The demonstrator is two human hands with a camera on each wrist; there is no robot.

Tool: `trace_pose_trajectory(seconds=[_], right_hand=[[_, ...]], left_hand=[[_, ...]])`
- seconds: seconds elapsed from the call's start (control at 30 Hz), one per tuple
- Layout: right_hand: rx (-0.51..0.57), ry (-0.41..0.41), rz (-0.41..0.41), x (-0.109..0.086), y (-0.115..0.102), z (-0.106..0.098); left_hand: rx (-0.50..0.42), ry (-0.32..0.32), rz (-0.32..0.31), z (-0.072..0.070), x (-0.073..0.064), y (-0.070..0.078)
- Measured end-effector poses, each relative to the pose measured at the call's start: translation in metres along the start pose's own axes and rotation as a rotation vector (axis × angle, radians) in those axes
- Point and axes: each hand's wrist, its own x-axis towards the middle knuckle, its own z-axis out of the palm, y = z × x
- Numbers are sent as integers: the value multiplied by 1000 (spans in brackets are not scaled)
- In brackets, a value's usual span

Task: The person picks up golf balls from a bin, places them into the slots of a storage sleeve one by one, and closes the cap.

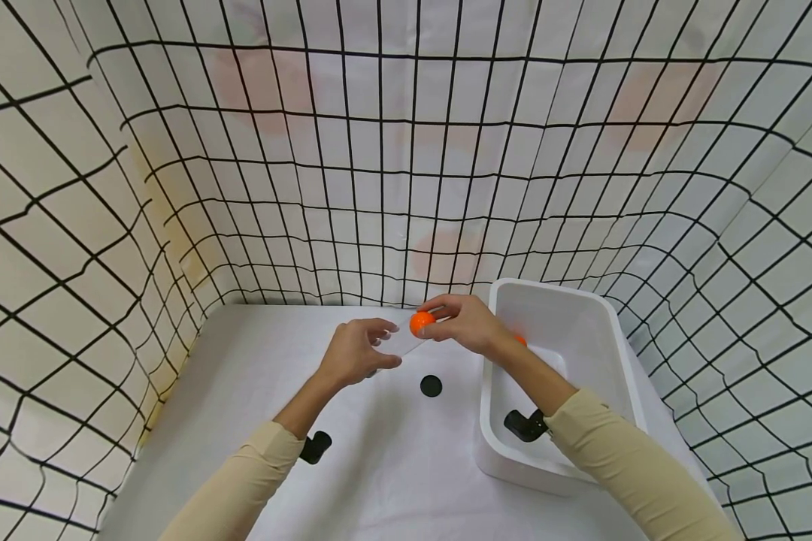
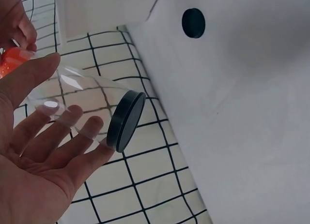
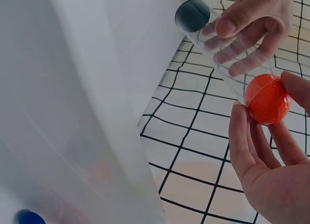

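Above the table, the left hand curls loosely round a clear tube, its long axis slanting from near-left black cap to far-right end. There the right hand pinches an orange ball.

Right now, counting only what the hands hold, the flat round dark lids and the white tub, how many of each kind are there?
Orange ball: 1, in the right hand
Clear tube: 1, in the left hand
Dark lids: 2, one on the tube's end, one on the table
White tub: 1
Total: 5
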Motion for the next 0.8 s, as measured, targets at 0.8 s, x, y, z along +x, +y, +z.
trace_pose_trajectory(seconds=[0.8], right_hand=[[57,-20,23,2,3,3]], left_hand=[[-77,11,15,-1,2,-6]])
